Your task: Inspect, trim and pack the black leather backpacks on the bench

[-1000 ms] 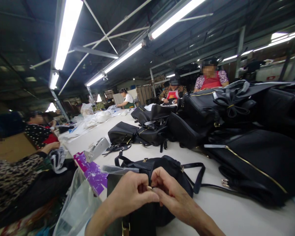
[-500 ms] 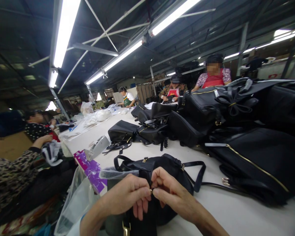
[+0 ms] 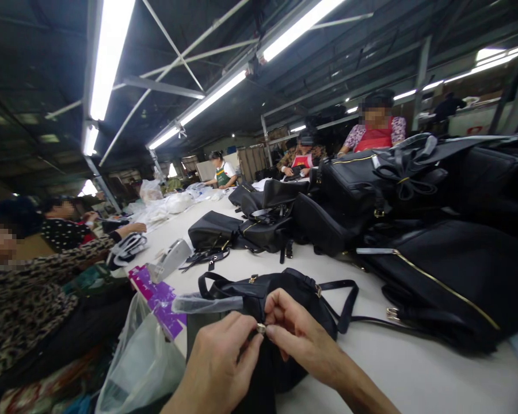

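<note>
A black backpack [image 3: 291, 281] with gold buckles and straps lies on the white table in front of me. My left hand [image 3: 227, 356] reaches over its near part, with thumb and fingertips pinched at a small gold metal fitting [image 3: 261, 328]. From the other side my right hand [image 3: 300, 333] pinches at the same fitting, its fingers curled. The fitting's exact kind is too small to make out. Part of the bag's front is hidden under my hands. A strip of clear plastic film [image 3: 207, 305] lies along the bag's left side.
Black bags [image 3: 336, 207] are heaped at the back and right. To the left are a grey tape dispenser [image 3: 172, 260], purple printed tape [image 3: 159, 299] and a plastic bag [image 3: 142, 351] at the table edge. A co-worker in a leopard-print sleeve [image 3: 82, 259] reaches in from the left.
My left hand has turned and shifted down-left, so more of the gold fitting shows between my fingertips. The co-worker at left has extended an arm with a black-and-white bundle toward the table.
</note>
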Demonstrator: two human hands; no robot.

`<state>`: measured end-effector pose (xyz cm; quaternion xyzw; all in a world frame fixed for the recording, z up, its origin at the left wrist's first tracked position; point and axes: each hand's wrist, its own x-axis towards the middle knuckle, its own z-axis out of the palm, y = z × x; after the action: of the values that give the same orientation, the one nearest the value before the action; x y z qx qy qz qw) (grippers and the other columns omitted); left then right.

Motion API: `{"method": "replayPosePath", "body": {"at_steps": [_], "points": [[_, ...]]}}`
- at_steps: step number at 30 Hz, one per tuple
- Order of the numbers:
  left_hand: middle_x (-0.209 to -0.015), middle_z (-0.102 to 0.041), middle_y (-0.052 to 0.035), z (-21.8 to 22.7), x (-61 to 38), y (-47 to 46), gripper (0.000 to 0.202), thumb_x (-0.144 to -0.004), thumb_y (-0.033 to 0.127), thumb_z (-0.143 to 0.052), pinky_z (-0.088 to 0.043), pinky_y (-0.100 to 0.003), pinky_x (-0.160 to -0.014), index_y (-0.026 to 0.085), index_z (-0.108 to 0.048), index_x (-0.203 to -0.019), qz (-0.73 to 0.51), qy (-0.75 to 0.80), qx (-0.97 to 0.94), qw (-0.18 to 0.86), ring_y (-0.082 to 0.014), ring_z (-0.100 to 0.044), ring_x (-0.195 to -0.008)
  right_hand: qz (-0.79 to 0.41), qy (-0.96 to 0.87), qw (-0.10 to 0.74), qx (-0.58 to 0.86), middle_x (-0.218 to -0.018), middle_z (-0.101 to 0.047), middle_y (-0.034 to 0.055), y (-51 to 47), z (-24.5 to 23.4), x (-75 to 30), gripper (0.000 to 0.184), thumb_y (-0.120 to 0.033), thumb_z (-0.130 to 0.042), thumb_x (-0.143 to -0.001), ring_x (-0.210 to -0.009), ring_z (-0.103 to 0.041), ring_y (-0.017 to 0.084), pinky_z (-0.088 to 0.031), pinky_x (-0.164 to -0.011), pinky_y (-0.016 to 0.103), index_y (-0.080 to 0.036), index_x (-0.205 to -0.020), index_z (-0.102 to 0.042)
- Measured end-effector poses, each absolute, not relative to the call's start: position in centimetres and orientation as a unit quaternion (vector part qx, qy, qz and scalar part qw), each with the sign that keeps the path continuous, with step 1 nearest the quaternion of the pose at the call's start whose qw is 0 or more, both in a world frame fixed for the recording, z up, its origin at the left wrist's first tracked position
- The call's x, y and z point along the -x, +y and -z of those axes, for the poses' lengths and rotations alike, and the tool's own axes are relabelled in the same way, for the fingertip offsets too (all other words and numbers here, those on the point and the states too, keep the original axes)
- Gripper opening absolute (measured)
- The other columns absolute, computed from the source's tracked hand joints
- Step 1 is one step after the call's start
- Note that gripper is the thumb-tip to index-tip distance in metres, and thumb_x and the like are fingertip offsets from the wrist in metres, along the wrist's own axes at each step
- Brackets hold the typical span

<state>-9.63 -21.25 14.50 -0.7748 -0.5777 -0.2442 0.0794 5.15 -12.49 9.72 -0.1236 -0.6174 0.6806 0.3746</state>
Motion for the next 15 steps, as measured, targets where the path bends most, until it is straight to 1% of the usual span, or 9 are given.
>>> {"method": "replayPosePath", "body": {"at_steps": [2,5,8,11,15], "points": [[-0.074,-0.065,-0.0012,-13.92,9.53,-21.26,0.020,-0.093,0.014,-0.044,-0.045,-0.024,-0.057,0.021,-0.060,-0.084,0.228,-0.568,0.781,0.122,-0.0155,-0.065,-0.064,-0.676,-0.620,0.378,0.125,-0.070,-0.046,-0.0071,-12.55,-9.72,-5.11,0.014,-0.024,-0.058,-0.082,-0.055,-0.038,0.009,-0.036,-0.044,0.017,-0.023,-0.089,-0.045],[-0.070,-0.065,-0.0009,-13.43,9.43,-21.26,0.024,-0.092,0.010,-0.040,-0.043,-0.026,-0.053,0.021,-0.059,-0.081,0.196,-0.561,0.783,0.184,-0.0163,-0.065,-0.059,-0.669,-0.626,0.380,0.127,-0.071,-0.045,-0.0070,-12.60,-9.72,-5.17,0.012,-0.022,-0.056,-0.082,-0.056,-0.039,0.009,-0.036,-0.044,0.017,-0.023,-0.089,-0.045],[-0.066,-0.062,-0.0001,-13.29,9.31,-21.16,0.024,-0.089,0.007,-0.041,-0.040,-0.028,-0.050,0.022,-0.056,-0.078,0.174,-0.546,0.784,0.238,-0.0167,-0.063,-0.054,-0.664,-0.633,0.377,0.127,-0.072,-0.045,-0.0067,-12.65,-9.67,-5.30,0.011,-0.021,-0.054,-0.083,-0.056,-0.039,0.009,-0.035,-0.044,0.017,-0.023,-0.090,-0.046],[-0.063,-0.059,0.0006,-13.39,9.10,-20.91,0.024,-0.085,0.004,-0.042,-0.037,-0.029,-0.048,0.023,-0.051,-0.073,0.159,-0.539,0.783,0.265,-0.0161,-0.060,-0.051,-0.659,-0.638,0.378,0.126,-0.072,-0.046,-0.0066,-12.72,-9.62,-5.33,0.010,-0.020,-0.053,-0.084,-0.055,-0.039,0.009,-0.035,-0.045,0.018,-0.023,-0.090,-0.046],[-0.060,-0.056,0.0003,-13.53,8.75,-20.36,0.025,-0.081,0.001,-0.043,-0.034,-0.031,-0.047,0.023,-0.048,-0.071,0.142,-0.527,0.775,0.319,-0.0177,-0.057,-0.050,-0.653,-0.641,0.383,0.126,-0.073,-0.047,-0.0064,-12.70,-9.48,-5.22,0.010,-0.021,-0.054,-0.084,-0.056,-0.040,0.009,-0.034,-0.045,0.019,-0.023,-0.089,-0.045]]}}
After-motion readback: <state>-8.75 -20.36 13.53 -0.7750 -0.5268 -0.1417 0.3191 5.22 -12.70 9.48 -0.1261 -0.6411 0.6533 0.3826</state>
